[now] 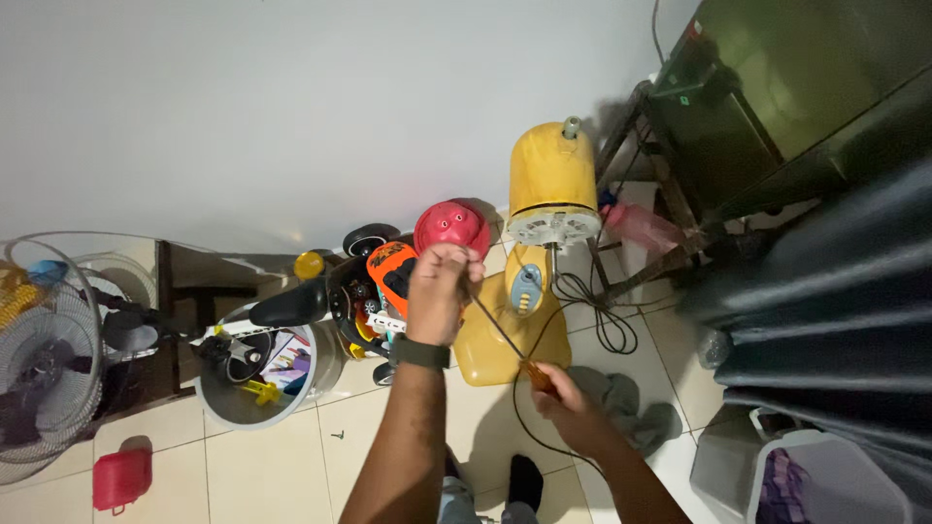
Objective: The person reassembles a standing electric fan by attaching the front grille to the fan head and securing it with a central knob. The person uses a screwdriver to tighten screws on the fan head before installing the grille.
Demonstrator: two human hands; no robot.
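The left hand (439,291) is closed around a red fan motor cap (451,226), holding it up just left of the yellow fan motor housing (552,184). The right hand (566,401) grips the orange handle of a screwdriver (505,335), whose shaft slants up to the left hand. Beneath lies the yellow fan base (505,344); a bucket of toys (262,374) stands left.

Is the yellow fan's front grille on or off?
Off. The yellow fan stands with its bare motor face exposed, no grille or blades; a detached wire grille leans at far left.
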